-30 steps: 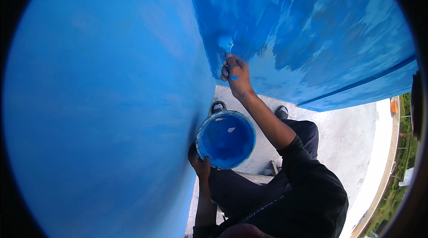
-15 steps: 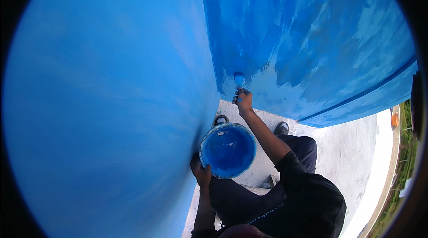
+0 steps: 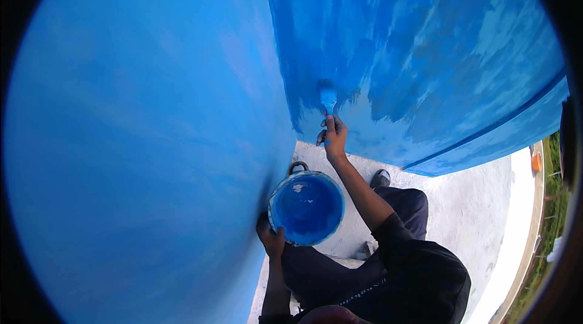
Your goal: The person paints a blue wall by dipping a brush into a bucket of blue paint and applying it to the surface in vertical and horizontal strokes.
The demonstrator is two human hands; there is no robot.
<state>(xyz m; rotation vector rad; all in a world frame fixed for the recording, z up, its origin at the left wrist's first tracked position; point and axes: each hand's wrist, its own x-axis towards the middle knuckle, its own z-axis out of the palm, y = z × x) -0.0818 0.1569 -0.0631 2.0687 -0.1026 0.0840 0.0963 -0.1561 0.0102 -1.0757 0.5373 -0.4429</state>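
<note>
A flat paintbrush (image 3: 328, 100) with a light blue handle is gripped in my right hand (image 3: 334, 137), its dark bristles laid against the far wall (image 3: 419, 51). That wall carries wet, darker blue paint in uneven strokes over paler blue. A blue paint smear marks the hand. My left hand (image 3: 271, 239) clasps the rim of a round bucket (image 3: 271, 209), thumb over the edge and fingers hidden outside. Blue paint (image 3: 310, 211) lies inside the bucket, and its rim is crusted with whitish-blue drips. The bucket is in front of my knees, close to the left wall.
A smooth light blue wall (image 3: 152, 142) fills the left side and meets the far wall in a corner. Pale concrete floor (image 3: 449, 208) stretches right to a curved edge. An orange pot (image 3: 537, 162) and greenery lie beyond. My shoes show near the walls.
My right hand has shifted the brush slightly up along the far wall, showing more of its handle. The bucket has moved a little left and down in view, with my left hand still on it.
</note>
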